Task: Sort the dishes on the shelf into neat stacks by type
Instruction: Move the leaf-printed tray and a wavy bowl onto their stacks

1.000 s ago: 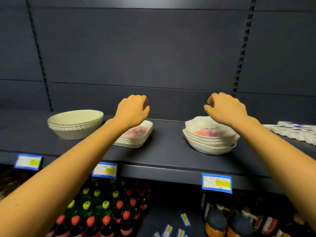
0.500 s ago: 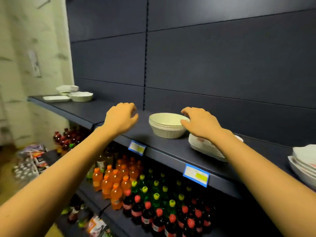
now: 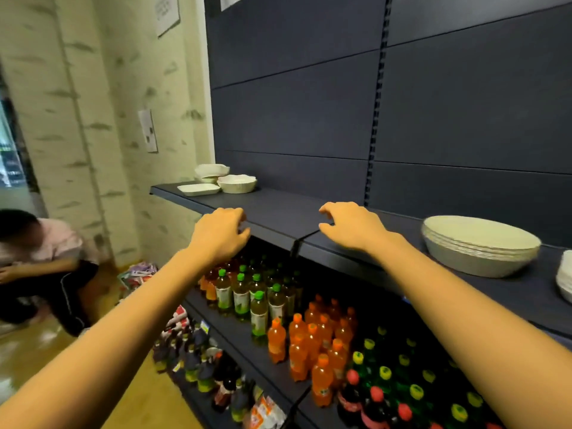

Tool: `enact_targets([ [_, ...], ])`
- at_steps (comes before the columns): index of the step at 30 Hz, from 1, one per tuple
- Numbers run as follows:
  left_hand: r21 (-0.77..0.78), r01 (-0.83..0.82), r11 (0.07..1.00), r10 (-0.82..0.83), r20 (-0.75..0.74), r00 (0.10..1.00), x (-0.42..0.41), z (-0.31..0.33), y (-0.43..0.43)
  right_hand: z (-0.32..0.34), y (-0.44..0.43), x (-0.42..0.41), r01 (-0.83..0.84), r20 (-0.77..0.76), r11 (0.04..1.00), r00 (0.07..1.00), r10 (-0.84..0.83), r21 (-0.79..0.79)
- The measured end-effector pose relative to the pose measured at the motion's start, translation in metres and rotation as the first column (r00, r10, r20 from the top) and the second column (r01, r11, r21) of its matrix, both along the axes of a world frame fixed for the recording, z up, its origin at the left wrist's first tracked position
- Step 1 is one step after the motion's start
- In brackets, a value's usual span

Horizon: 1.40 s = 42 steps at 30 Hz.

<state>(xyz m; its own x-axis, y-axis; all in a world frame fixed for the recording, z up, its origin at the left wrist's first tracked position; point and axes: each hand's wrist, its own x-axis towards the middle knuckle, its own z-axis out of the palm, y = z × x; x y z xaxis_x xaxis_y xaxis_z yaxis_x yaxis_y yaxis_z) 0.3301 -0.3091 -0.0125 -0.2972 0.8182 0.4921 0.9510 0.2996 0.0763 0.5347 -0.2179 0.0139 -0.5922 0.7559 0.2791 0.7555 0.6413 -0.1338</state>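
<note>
On the dark shelf, a stack of round cream bowls stands at the right, and the edge of another white stack shows at the frame's right border. At the shelf's far left end lie a flat rectangular white dish, a scalloped white bowl and another scalloped dish behind them. My left hand hovers at the shelf's front edge, fingers loosely curled, holding nothing. My right hand hovers over the bare shelf, fingers loosely bent, also holding nothing.
Lower shelves hold rows of drink bottles, green, orange and red capped. A person crouches on the floor at the left, next to scattered packets. A patterned wall stands left of the shelving.
My view has swung left along the shelf. The stacks of patterned dishes have slid out of view at the right, and the loose dishes at the far left end have come closer.
</note>
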Motion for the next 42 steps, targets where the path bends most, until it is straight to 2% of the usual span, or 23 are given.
enact_targets([
  [10, -0.017, -0.077, 0.997, 0.077, 0.030, 0.997, -0.132, -0.014, -0.001, -0.007, 0.013, -0.147, -0.064, 0.042, 0.998, 0.997, 0.065, -0.021],
  [21, -0.018, -0.105, 0.994, 0.106, 0.036, 0.994, -0.264, -0.029, 0.074, -0.011, 0.100, -0.278, -0.060, 0.040, 0.998, 0.997, 0.060, -0.003],
  [29, -0.027, -0.123, 0.992, 0.124, 0.017, 0.992, -0.367, -0.014, 0.146, -0.001, 0.192, -0.362, 0.047, -0.011, 0.999, 0.999, -0.047, 0.002],
  [34, -0.019, -0.117, 0.993, 0.118, 0.056, 0.991, -0.416, -0.016, 0.183, -0.008, 0.231, -0.401, 0.090, 0.022, 0.996, 0.996, -0.089, -0.006],
  [42, 0.006, -0.038, 0.999, 0.037, 0.084, 0.996, -0.473, -0.019, 0.251, -0.010, 0.284, -0.436, 0.202, 0.018, 0.979, 0.979, -0.202, -0.032],
])
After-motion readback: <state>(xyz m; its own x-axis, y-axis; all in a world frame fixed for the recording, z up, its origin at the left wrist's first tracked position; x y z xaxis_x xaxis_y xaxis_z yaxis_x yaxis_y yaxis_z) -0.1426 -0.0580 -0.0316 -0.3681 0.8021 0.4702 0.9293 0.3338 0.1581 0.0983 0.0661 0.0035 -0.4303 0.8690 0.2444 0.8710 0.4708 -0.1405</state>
